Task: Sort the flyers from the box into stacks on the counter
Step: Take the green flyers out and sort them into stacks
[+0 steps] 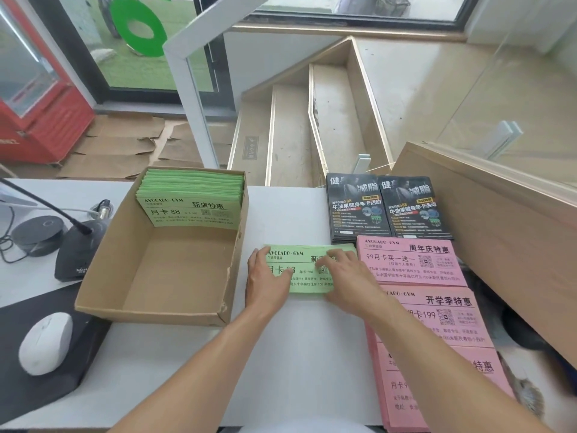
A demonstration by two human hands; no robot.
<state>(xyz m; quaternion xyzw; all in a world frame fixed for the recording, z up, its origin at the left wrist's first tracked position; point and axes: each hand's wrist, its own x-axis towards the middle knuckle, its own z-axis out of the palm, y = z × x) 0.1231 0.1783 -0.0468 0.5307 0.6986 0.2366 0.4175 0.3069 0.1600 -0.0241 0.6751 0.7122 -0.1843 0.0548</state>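
Hands: we are pressing left hand and right hand, fingers flat, on green stack.
Advice: we are squaring edges beneath both palms, clear of pink flyers rightward.

Beyond the white bench, pale wooden stairs descend toward a daylit glass door; flattened cardboard covers the floor.

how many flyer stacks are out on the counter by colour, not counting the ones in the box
green stacks: 1
pink stacks: 3
black stacks: 2
total: 6
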